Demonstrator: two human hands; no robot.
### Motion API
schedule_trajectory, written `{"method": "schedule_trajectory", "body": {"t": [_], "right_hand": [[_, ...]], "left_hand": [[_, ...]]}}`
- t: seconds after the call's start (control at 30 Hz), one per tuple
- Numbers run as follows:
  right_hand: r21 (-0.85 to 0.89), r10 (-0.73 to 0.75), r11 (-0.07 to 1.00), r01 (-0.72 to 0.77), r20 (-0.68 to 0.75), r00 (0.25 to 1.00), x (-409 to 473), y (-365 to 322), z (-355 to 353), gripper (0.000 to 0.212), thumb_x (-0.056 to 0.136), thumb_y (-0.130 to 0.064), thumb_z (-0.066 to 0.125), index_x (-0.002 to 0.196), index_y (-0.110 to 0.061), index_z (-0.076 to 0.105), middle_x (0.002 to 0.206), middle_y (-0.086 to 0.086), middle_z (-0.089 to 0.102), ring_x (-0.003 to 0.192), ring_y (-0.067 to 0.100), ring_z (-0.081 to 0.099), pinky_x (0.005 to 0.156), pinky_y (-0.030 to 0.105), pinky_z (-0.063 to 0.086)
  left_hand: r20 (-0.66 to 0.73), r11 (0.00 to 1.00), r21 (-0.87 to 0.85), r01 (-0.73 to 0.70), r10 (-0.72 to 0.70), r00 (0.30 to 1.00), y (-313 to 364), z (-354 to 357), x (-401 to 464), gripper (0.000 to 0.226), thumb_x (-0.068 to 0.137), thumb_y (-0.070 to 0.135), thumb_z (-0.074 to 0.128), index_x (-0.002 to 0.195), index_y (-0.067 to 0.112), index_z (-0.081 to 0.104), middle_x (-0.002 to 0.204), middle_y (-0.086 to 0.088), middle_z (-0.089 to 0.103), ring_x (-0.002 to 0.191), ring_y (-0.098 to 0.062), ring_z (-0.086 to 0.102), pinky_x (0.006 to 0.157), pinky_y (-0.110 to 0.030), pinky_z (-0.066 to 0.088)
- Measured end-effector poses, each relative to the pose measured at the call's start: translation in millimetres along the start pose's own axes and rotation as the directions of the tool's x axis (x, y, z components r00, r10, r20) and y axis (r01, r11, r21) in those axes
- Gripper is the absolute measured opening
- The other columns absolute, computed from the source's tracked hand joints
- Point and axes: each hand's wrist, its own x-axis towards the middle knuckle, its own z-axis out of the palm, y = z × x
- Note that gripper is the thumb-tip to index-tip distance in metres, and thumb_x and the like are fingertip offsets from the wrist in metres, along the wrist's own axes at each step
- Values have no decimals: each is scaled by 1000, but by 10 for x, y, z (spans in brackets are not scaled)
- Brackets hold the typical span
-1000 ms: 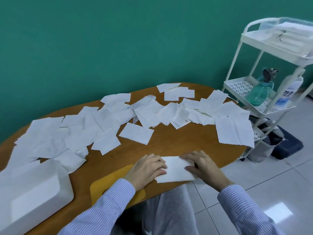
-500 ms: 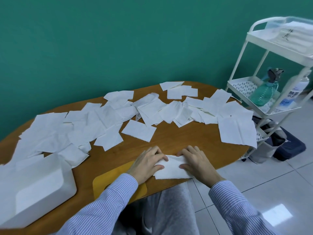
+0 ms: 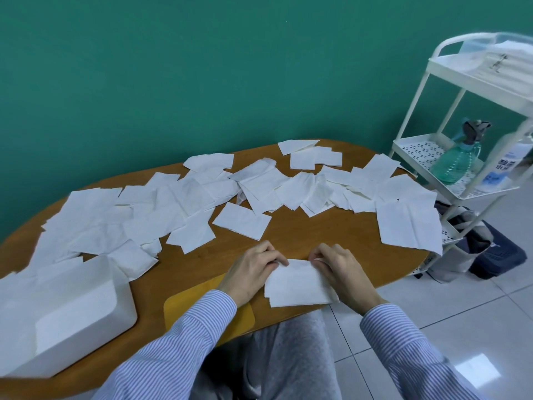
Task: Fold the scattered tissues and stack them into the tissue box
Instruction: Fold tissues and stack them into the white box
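A folded white tissue lies at the near edge of the wooden table, partly over the edge. My left hand pinches its far left corner. My right hand pinches its far right corner, fingers curled. Several unfolded white tissues are scattered across the far half of the table. The white tissue box stands open at the near left, with white tissue inside.
A yellow mat lies on the table under my left forearm. A white trolley stands to the right with a green spray bottle. Bags sit on the tiled floor beside it. A green wall is behind.
Both hands have moved from pressing flat on the tissue's sides to its far edge, and now pinch the far corners. The tissue looks narrower than before.
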Motion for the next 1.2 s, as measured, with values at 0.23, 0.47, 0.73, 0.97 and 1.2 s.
{"method": "schedule_trajectory", "body": {"t": [0.23,0.47,0.73,0.97,1.2], "right_hand": [[222,129,967,-125,-4,992,107,-37,-129,18,98,-19,57,109,-33,56,87,-20,57,85,-3,55,67,13,41],[295,146,946,-134,-19,989,146,-44,-274,24,97,-14,57,107,-35,62,89,-14,62,86,1,56,67,14,42],[199,138,965,-170,166,976,43,65,-93,28,95,-10,55,101,-36,65,100,-21,66,95,-2,59,79,20,47],[88,122,986,-139,177,977,-22,157,110,24,96,-14,56,111,-32,62,107,-15,55,99,5,52,83,23,40],[-157,32,987,-20,79,996,-72,229,194,27,94,-29,62,121,-32,58,113,-9,49,95,11,38,82,30,40]], "left_hand": [[-56,985,-160,61,-71,996,63,-132,48,24,101,11,56,105,26,73,99,10,52,100,-3,52,82,-13,41],[-118,958,-276,74,-111,987,139,-180,113,23,98,9,60,105,24,75,97,16,60,98,3,57,81,-6,40],[51,956,-232,181,-174,984,8,97,5,25,95,9,64,105,30,74,101,14,63,97,1,56,81,-12,39],[123,970,-119,213,-198,972,-26,215,-22,24,100,15,58,111,32,70,106,15,56,104,-1,52,92,-19,40],[111,989,-26,148,-144,983,-29,263,-46,23,99,21,59,118,32,66,113,16,46,113,-3,39,99,-23,37]]}}
